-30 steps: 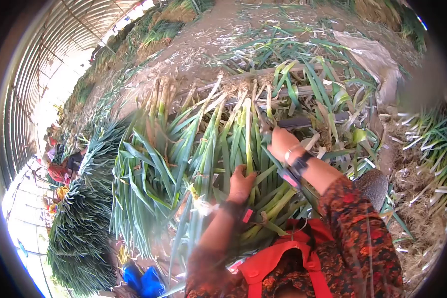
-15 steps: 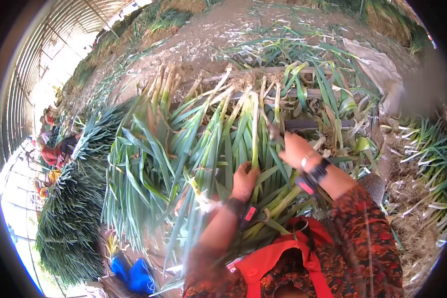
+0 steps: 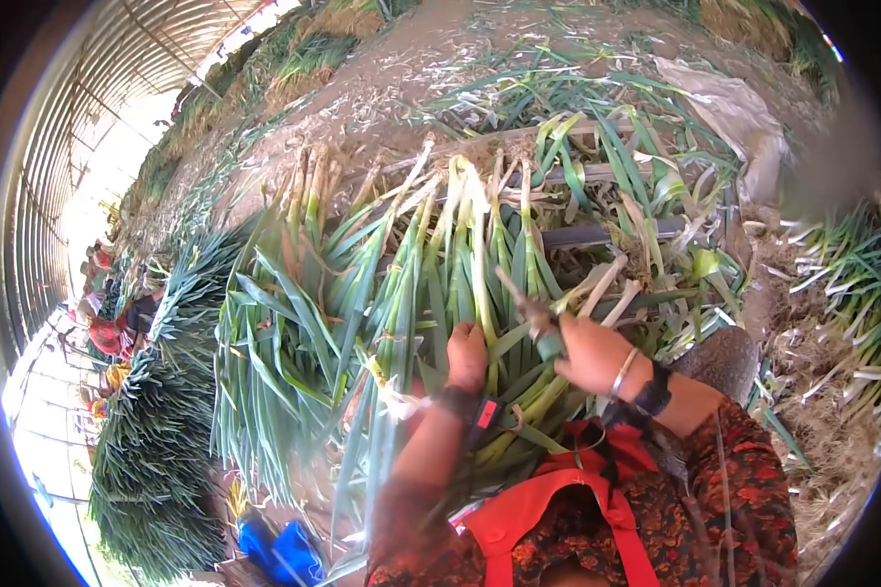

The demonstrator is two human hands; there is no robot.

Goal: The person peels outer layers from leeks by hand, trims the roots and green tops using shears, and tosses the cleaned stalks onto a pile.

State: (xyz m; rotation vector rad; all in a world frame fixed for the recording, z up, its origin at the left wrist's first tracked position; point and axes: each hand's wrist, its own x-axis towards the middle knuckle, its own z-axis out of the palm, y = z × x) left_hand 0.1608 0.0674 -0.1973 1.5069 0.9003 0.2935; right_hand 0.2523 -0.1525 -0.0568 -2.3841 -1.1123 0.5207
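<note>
My left hand [image 3: 468,358] is closed around the green part of a leek [image 3: 479,245], whose pale stem points away from me. Beside it, my right hand [image 3: 599,354] grips a small knife [image 3: 533,315] with a greenish handle, its narrow blade angled up and left. The blade is apart from the leek stem. Under and left of my hands lies a row of leeks [image 3: 284,323], leaves toward me and pale ends away. The fingertips of my left hand are partly hidden among leaves.
Loose trimmings [image 3: 646,225] lie at the right around a dark bar [image 3: 607,235]. A tall leek heap [image 3: 157,460] stands at the left, with people [image 3: 108,333] behind it. More leeks [image 3: 852,313] lie far right. A blue item [image 3: 282,550] is at the lower left.
My right hand and the knife have drawn back toward me, away from the stem. The root clump at the held leek's far end is gone, leaving bare pale ends.
</note>
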